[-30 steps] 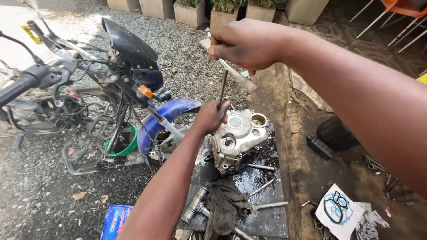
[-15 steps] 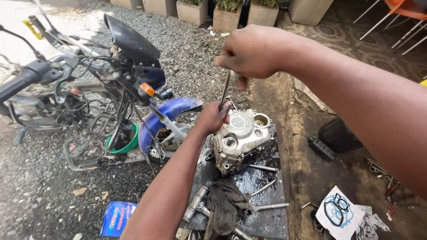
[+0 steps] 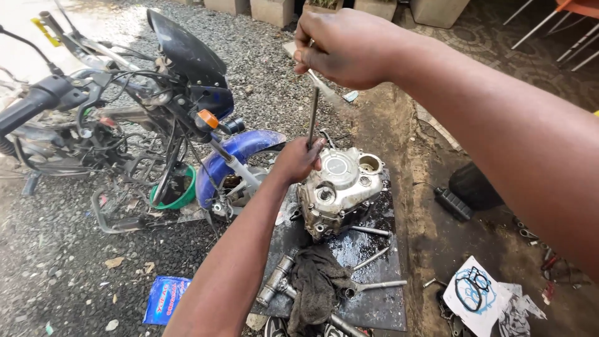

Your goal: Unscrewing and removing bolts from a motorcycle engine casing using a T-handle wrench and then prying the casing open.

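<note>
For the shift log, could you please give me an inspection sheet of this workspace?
Surface: dark oily mat on gravel.
Job's things: engine case upright on the mat; long T-handle wrench standing on it.
Clutter: grey rag, loose bolts, blue packet, gasket sheet.
Grips: right hand holds the wrench top; left hand steadies its shaft.
Cables: motorcycle control cables.
Surroundings: concrete planters.

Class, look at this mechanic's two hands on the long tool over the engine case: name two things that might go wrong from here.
1. The left hand steadies the T-handle wrench right at the engine case; a slip might pinch fingers.
2. The case sits loose on an oily dark mat among bolts; turning force from the right hand may tip or shift it.
</note>
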